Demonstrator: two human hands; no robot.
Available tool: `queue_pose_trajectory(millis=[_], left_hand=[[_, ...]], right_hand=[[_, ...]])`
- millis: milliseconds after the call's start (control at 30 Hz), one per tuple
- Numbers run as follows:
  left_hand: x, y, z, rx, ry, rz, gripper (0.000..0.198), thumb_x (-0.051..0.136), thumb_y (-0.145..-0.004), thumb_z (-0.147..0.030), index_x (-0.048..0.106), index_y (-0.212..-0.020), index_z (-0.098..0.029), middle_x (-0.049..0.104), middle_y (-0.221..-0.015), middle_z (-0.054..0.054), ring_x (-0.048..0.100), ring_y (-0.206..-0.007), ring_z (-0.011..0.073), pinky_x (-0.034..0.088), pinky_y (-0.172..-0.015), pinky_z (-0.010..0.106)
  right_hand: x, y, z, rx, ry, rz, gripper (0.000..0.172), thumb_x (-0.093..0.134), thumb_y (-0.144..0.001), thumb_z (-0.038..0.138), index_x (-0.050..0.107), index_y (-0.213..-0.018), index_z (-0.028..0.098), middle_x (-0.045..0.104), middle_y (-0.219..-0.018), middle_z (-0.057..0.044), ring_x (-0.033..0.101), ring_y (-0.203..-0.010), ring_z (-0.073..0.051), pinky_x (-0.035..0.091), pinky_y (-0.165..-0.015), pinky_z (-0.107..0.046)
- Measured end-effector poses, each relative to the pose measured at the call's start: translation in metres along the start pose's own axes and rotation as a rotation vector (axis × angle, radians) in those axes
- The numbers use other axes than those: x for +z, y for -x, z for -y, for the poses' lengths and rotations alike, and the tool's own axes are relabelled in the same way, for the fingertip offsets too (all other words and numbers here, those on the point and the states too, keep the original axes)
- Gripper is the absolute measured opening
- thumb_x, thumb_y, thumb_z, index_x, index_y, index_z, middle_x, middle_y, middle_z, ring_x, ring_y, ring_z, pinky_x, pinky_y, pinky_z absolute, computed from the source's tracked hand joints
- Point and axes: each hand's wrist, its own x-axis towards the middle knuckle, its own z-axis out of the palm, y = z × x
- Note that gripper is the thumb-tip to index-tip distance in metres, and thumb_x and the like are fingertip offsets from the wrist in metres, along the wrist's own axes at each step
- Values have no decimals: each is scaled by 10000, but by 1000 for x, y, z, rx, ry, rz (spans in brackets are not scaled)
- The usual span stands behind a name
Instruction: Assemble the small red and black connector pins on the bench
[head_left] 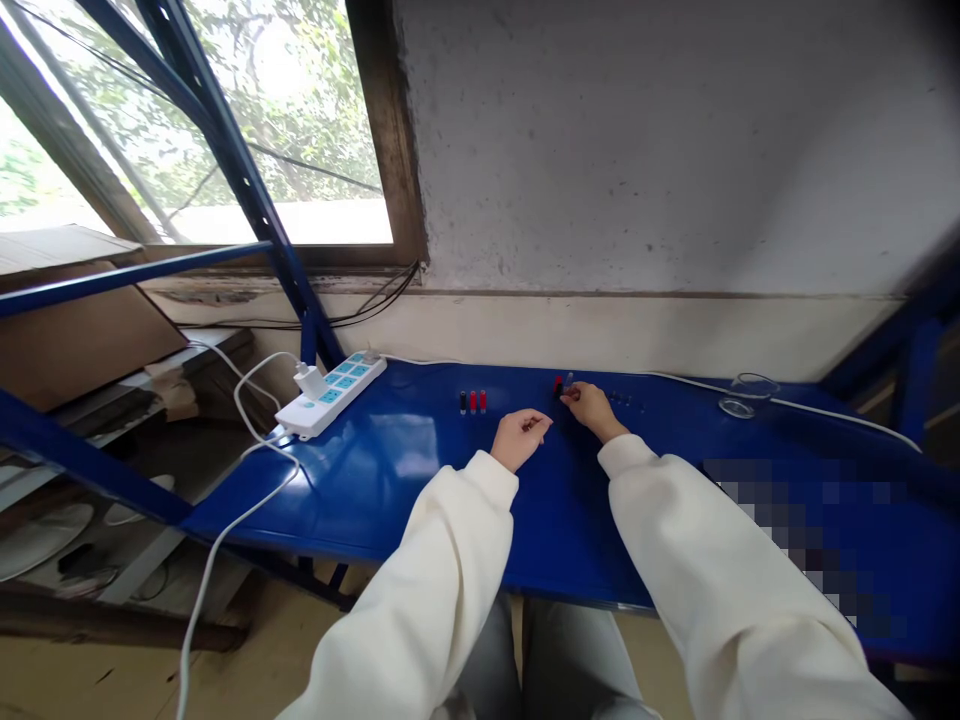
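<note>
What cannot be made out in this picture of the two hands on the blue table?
Head view only:
1. Small parts at the right hand: too small to identify, partly covered by it.
2. Left hand: curled, so whether it holds anything is hidden.
3. Three upright pieces: too small to name.
4. Blue table, right part: blurred by a mosaic patch.

Person seated at blue metal shelf-table (420, 500), both arms in cream sleeves. Right hand (592, 408) pinches small red-tipped piece (559, 388), grip closed on it. Left hand (519, 438) loosely curled, resting on surface just beside. Three small upright pieces (472, 402) near left hand. White power strip (331, 394) far left; glass dish (746, 394) far right.
</note>
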Motion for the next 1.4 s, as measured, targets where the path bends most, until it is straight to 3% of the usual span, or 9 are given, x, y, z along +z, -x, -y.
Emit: queue_pose_trajectory(millis=[200,333,400,567,667,767,1000,1200,1400], left_hand=[[1,1,0,40,-57,-9,213,488,-747,-280,652,-755,-143,525,-515,-4,475,-480,91,376,-506,214],[-3,5,0,137,-369,-100,181,483,-748,-245,653,-747,-183,562,-560,14,498,-527,122,377,-546,232],[-6,6,1,134,-558,-162,214,470,-761,-241,645,-875,-198,583,-602,31,532,-564,151,381,-566,247],[-19,4,2,-23,-813,-309,576,447,-782,-253,299,-1335,-184,620,-764,99,600,-663,219,401,-612,286],[-24,2,2,-109,-869,-332,660,438,-788,-261,163,-1380,-170,623,-794,117,613,-689,230,407,-638,295],[-27,1,3,-160,-883,-346,682,444,-781,-272,142,-1383,-160,626,-839,134,619,-712,238,410,-655,305],[-31,-2,7,-206,-862,-356,639,462,-782,-274,215,-1360,-160,621,-907,163,619,-770,264,414,-688,329],[-34,-9,16,-91,-769,-409,272,351,-851,-243,520,-1056,-185,606,-945,137,607,-781,219,416,-674,305],[-24,-15,15,-7,-43,-246,151,403,-835,-218,506,-926,-155,617,-733,38,503,-449,70,397,-485,202]], right_hand=[[0,-1,-3,44,33,-18,132,585,-692,216,643,-783,139,667,-785,-98,619,-766,-199,411,-613,-247],[0,2,-3,66,48,-50,133,590,-688,255,656,-745,155,669,-748,-93,625,-734,-204,403,-565,-242],[0,2,-2,84,55,-44,145,590,-689,271,661,-751,161,670,-744,-89,625,-730,-204,398,-554,-239],[-7,3,4,115,109,36,197,601,-691,299,659,-810,152,669,-794,-113,623,-753,-217,394,-559,-245],[-18,11,11,136,181,63,266,608,-688,321,646,-860,122,659,-823,-150,621,-775,-239,394,-571,-257],[-32,26,23,136,200,-4,271,553,-732,360,641,-840,127,655,-802,-152,620,-753,-238,388,-573,-268],[-36,69,56,-88,35,-98,230,462,-794,358,626,-796,196,650,-739,-76,598,-686,-190,363,-570,-256],[-25,87,61,-193,-46,-52,205,443,-798,324,605,-842,206,629,-739,-43,571,-665,-165,347,-563,-242],[-17,84,56,-140,-162,-95,301,331,-850,396,554,-843,193,614,-750,-65,561,-672,-177,350,-586,-253]])
